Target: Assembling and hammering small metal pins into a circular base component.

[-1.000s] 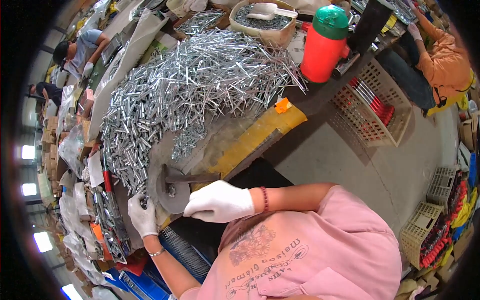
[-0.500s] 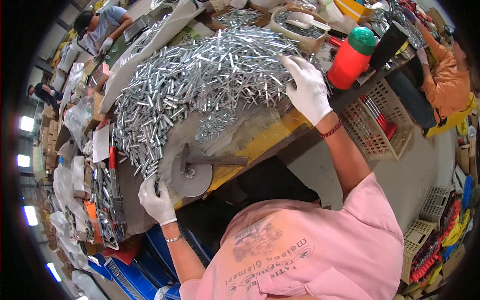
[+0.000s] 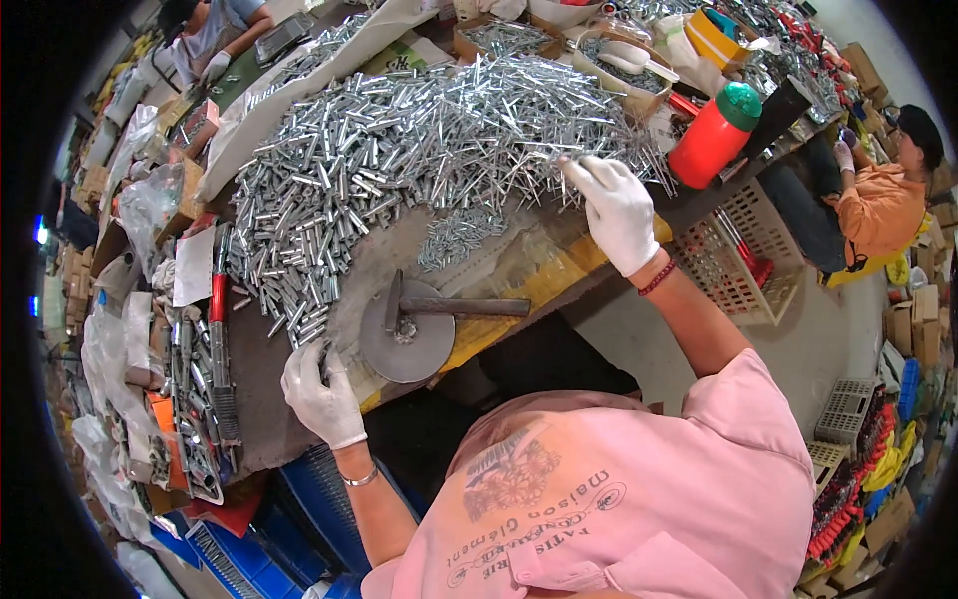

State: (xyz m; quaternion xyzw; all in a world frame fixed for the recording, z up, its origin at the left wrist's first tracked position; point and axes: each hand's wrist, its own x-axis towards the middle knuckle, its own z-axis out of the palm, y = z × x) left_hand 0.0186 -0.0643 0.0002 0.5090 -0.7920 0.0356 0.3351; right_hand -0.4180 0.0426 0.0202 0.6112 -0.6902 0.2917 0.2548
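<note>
A broad heap of shiny metal sleeves and thin pins (image 3: 399, 150) covers the worktable. At its lower left tip, my left hand (image 3: 324, 397) in a white glove is curled, thumb and finger close together around something small and dark that I cannot make out. My right hand (image 3: 619, 212), gloved too, is at the heap's right edge above the thin pins. Its fingers are drawn together in a pinch; what they hold, if anything, is too small to name. Between the hands a hammer (image 3: 464, 305) lies across a round grey metal disc (image 3: 399, 349). A small pile of short metal parts (image 3: 454, 238) lies beyond it.
A red flask with a green lid (image 3: 707, 140) stands beyond my right hand. A tub with a scoop (image 3: 629, 65) is behind the heap. Tools with a red handle (image 3: 218, 299) lie at left. A plastic crate (image 3: 733, 260) stands below the table edge; a co-worker (image 3: 878, 210) sits at right.
The view has shifted slightly. My right hand's fingers, spread before, have come together and drawn back toward the table edge. My left hand remains by the heap's tip, fingers curled.
</note>
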